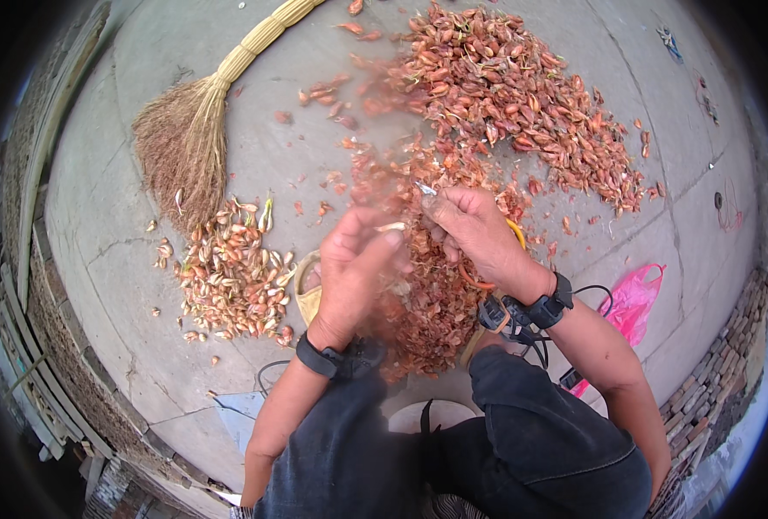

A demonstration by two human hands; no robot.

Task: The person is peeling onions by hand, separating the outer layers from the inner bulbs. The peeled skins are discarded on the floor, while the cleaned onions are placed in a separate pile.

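My left hand pinches a small pale peeled bulb, apparently a shallot, between thumb and fingers. To its right, my right hand grips a tool with a short silvery blade tip. A yellow loop and an orange one show beside that hand, so the tool looks like scissors; most of it is hidden in the palm. Below both hands lies a heap of dry reddish-brown skins between my feet. Cleaned shallots form a pile at the left. A larger pile of unpeeled shallots spreads ahead.
A straw broom lies at the upper left on the concrete floor, touching the cleaned pile. A pink plastic bag sits at the right. Stacked bricks and wooden boards line the edges. Dark straps circle both wrists.
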